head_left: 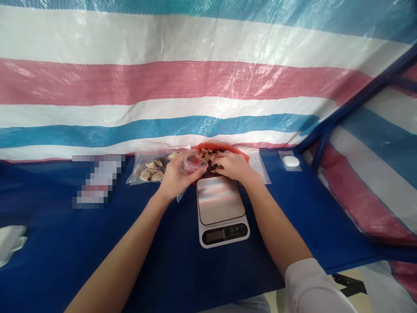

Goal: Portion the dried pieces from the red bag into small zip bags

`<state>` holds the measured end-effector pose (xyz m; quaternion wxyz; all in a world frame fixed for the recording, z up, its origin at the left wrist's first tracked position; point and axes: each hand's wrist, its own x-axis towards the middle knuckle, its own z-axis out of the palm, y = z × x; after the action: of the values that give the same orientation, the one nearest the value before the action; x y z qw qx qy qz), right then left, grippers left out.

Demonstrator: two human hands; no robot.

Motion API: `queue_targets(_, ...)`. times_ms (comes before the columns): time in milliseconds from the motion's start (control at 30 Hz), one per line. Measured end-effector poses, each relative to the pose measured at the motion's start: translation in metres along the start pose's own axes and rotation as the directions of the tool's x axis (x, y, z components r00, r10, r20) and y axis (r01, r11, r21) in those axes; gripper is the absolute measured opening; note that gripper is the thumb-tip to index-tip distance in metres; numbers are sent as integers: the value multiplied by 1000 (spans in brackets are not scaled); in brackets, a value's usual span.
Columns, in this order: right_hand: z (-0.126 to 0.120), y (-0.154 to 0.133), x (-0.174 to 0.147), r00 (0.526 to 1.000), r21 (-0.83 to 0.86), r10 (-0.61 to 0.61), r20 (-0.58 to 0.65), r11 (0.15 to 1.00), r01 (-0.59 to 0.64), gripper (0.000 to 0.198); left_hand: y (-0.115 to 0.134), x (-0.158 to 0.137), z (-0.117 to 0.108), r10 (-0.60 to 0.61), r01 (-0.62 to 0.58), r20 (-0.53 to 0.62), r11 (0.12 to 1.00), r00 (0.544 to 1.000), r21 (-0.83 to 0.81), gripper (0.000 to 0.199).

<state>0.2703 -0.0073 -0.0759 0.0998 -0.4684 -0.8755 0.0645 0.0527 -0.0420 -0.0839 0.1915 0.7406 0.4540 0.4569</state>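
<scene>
My left hand point(178, 174) is closed around a clear plastic bag point(194, 161), whose mouth gapes toward the right. My right hand point(233, 165) reaches into a red plastic bag point(243, 153) that holds many brown, chip-like dried pieces point(211, 157). Its fingers are bent down among the pieces; what they pinch, if anything, is too small to make out. Just in front of the red bag lies a white digital scale point(223, 213) with a shiny bare plate and a dark display. Left of my left hand, a clear zip bag point(148, 167) contains several pale and brown chunks.
A blurred-out packet point(97, 180) lies on the blue table point(176, 261) at the left. A white device point(12, 243) sits at the left edge. To the right are a white sheet point(262, 167) and a small white rounded object point(291, 161). Striped tarpaulin point(182, 82) hangs behind, with a blue frame bar point(345, 102) at right.
</scene>
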Motion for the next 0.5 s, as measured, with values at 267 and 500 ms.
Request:
queue_targets(267, -6, 4, -1, 989, 47, 72, -130, 997, -67, 24, 1, -1, -2, 27, -28, -6, 999, 1000, -16, 54)
queue_targets(500, 17, -1, 5, 969, -4, 117, -216, 993, -120, 32, 5, 0, -2, 25, -24, 34, 999, 999, -30, 53)
